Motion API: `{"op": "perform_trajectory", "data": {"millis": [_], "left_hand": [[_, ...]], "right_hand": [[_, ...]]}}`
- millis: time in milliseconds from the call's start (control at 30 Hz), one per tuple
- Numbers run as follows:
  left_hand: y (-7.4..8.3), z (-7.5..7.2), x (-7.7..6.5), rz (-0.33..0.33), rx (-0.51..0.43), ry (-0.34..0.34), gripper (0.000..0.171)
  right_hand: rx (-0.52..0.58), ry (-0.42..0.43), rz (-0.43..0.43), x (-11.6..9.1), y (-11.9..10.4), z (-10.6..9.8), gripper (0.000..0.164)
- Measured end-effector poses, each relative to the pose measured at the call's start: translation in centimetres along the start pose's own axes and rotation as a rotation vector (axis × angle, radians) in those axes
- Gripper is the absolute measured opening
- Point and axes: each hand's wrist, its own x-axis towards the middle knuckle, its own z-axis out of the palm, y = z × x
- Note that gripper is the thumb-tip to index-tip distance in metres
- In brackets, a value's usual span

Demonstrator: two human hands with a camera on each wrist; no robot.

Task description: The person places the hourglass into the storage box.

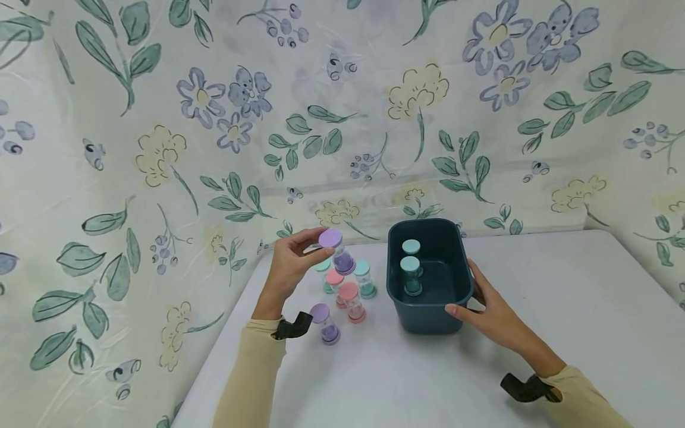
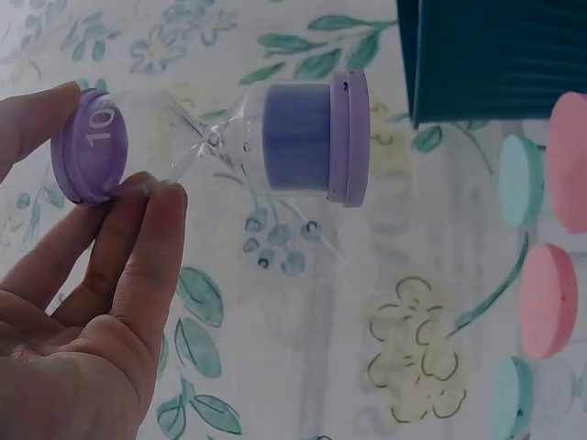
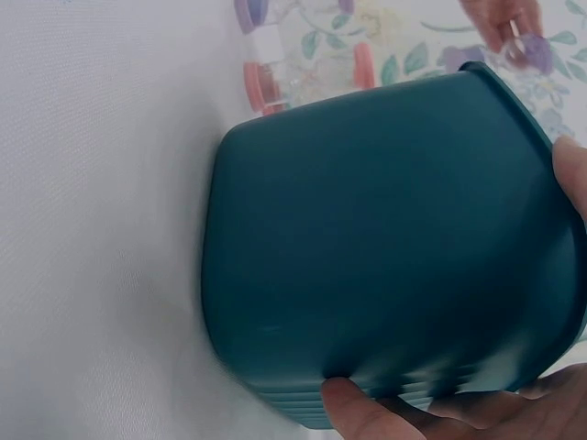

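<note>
My left hand (image 1: 291,264) pinches a purple sand timer (image 1: 343,261) by its top cap, held above the other timers. In the left wrist view the purple cap (image 2: 92,147) is marked 10, and purple sand fills the far bulb. My right hand (image 1: 495,312) grips the near right corner of a dark teal bin (image 1: 430,318), thumb at the front rim, fingers along the ribbed side. Inside the bin stand two mint-capped sand timers (image 1: 411,276), one behind the other.
Left of the bin, several sand timers stand on the white table (image 1: 385,380): a purple one (image 1: 326,324) nearest, pink ones (image 1: 353,303) behind, and mint ones (image 1: 365,279) around them. A flower-patterned cloth (image 1: 342,148) hangs behind and to both sides.
</note>
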Motion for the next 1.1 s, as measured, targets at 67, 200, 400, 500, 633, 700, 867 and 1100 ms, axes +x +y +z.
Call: {"op": "perform_trajectory", "data": {"millis": [67,200,400,500,633,700,867,1100], "left_hand": [[0.2,0.6,0.4,0.005,-0.019,-0.016,0.047],[0.6,1.9,1.0,0.019,-0.063,-0.054,0.045],[0.8,3.8,1.9,0.033,-0.086,-0.096,0.044],[0.7,4.7,2.2,0.029,-0.077,-0.107,0.043],[0.4,5.8,2.5,0.029,-0.07,-0.131,0.042],[0.3,6.3,2.6,0.034,-0.069,-0.143,0.042],[0.0,7.7,3.0,0.051,-0.063,-0.164,0.04],[-0.9,9.5,3.1,-0.005,-0.058,-0.182,0.038]], "right_hand": [[0.0,0.002,-0.001,0.0,0.0,0.0,0.105],[-0.003,0.001,0.0,0.0,0.0,0.0,0.105],[0.01,-0.002,-0.007,0.0,0.0,-0.1,0.105],[0.016,-0.003,-0.012,0.1,0.1,-0.1,0.105],[0.018,-0.005,-0.012,0.1,0.2,-0.1,0.105],[0.017,-0.004,-0.011,0.1,0.2,-0.1,0.105],[0.006,-0.001,-0.009,0.1,0.1,0.0,0.105],[0.005,0.001,0.0,0.1,0.0,0.0,0.105]]}}
